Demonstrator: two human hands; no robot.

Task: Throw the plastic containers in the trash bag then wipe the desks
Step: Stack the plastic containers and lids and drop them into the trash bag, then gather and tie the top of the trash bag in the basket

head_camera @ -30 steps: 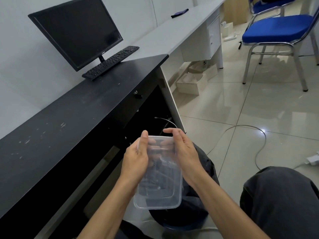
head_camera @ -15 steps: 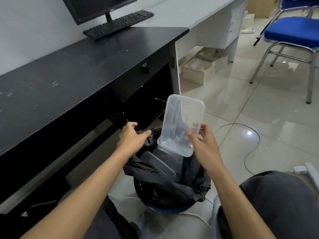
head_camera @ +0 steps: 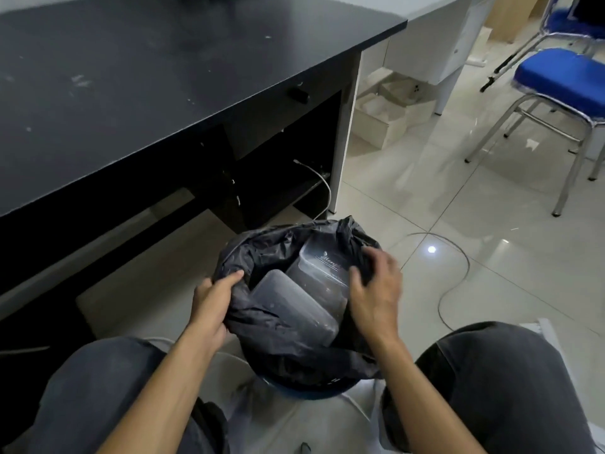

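plastic containers [head_camera: 322, 270] inside trash bag [head_camera: 284, 348]

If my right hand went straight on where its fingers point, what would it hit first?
Probably the clear container inside the trash bag: the right hand points at it from the bag's right rim. Depth is unclear; it may brush the rim first.

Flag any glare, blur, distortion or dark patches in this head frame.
Head view: a lamp reflection glares off the glossy floor. The right hand is motion-blurred, the left hand sharper. The blue chair near the corner looks soft and stretched. Inside the trash bag it is dim, so the clear plastic containers read grey.
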